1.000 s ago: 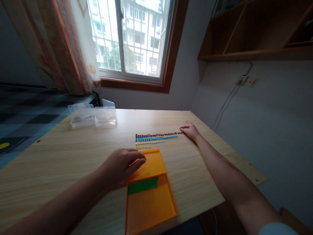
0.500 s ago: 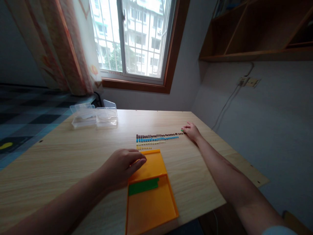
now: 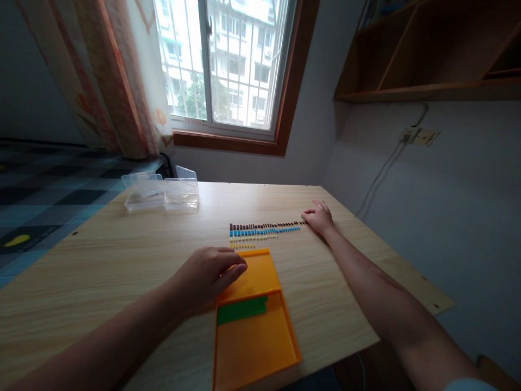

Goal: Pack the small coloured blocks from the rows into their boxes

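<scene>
My left hand hovers over or rests on the left side of the orange case, its fingers curled together with the thumb beside them; whatever lies inside is hidden. A green strip with a notched end lies in the case's nearer half. My right hand reaches to the right end of the row of small dark brown pieces. Its thumb and index finger pinch at a tiny piece too small to name, the other fingers raised. Nearer me run rows of blue pieces, cream pieces and yellow pieces.
Clear plastic boxes with raised lids stand at the table's far left. The wooden table ends at a wall on the right, below a wooden shelf. A window is behind, and a checked bed cover lies left.
The view has shifted slightly, so most things sit a little further right. Green showed at my right fingertips before and no longer does. My left hand keeps its place at the case.
</scene>
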`<state>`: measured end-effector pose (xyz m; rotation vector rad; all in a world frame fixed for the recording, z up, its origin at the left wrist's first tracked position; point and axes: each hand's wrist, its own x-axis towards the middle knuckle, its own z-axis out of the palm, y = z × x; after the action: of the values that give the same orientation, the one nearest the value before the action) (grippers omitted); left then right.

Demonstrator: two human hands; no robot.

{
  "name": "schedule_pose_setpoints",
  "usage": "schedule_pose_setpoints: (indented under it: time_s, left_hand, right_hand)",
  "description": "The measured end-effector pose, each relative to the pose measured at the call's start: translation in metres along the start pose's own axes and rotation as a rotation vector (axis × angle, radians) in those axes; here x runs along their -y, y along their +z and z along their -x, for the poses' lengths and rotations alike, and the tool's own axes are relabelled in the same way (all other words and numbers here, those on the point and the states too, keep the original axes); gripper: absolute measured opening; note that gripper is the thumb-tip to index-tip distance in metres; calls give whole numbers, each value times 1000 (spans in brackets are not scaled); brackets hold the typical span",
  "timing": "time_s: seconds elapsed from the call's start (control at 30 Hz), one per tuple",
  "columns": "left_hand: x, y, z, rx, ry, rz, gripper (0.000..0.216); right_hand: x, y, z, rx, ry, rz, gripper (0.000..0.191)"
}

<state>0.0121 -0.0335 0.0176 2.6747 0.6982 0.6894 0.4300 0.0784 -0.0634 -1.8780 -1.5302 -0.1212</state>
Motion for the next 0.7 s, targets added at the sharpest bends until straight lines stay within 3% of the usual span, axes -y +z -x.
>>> schedule_pose_setpoints:
  time_s: [0.23, 0.33, 0.43, 0.63, 0.7]
  left_hand:
    - [0, 0, -1, 4, 1, 3, 33]
    - [-1, 0, -1, 1, 3, 3, 33]
    - [-1, 0, 0, 2, 18, -8, 30]
    - [-7, 1, 1, 69, 38, -100, 31]
    - [-9, 1, 0, 115, 42, -124, 32]
  right_hand:
    - [17, -7, 5, 26, 8, -18, 20]
    - [30, -21, 6, 9, -31, -63, 8]
    - [49, -47, 11, 18, -110, -130, 12]
    - [113, -114, 55, 377, -434, -334, 24]
    - [138, -129, 77, 599, -622, -462, 20]
